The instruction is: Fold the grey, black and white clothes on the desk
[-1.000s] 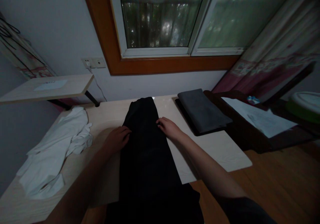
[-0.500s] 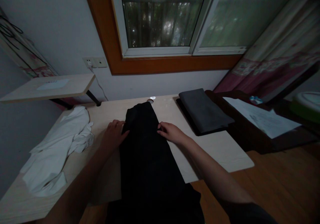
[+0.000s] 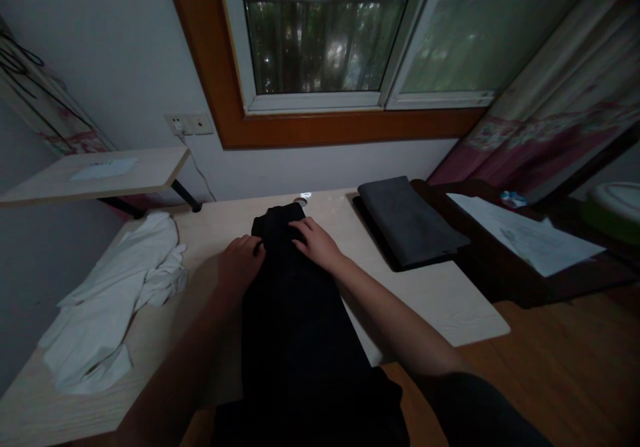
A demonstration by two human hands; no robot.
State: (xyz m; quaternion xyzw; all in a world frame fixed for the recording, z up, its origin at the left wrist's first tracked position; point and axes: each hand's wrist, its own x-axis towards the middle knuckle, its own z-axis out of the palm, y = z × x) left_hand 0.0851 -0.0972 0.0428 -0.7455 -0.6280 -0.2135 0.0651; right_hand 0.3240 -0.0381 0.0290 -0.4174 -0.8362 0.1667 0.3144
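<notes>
A long black garment point(image 3: 295, 327), perhaps folded trousers, lies lengthwise on the pale wooden table point(image 3: 475, 314) and hangs over its near edge toward me. My left hand point(image 3: 243, 260) is at the garment's left edge near the far end, with its fingers curled and a bit of the black cloth between thumb and fingertips. Across from it, my right hand point(image 3: 317, 242) rests on top of the cloth with fingers stretched and apart. The garment's exact shape is hard to read in the dim light.
A crumpled white garment point(image 3: 115, 300) lies at the left, below a small raised shelf point(image 3: 100, 174). Folded dark grey cloth point(image 3: 407, 220) sits at the right on the table. Beyond it, papers point(image 3: 525, 234) lie on a dark surface. A window and wall stand behind.
My right hand has moved left and slightly forward, from the garment's right edge onto its top. My left hand has shifted a little right and forward at the left edge.
</notes>
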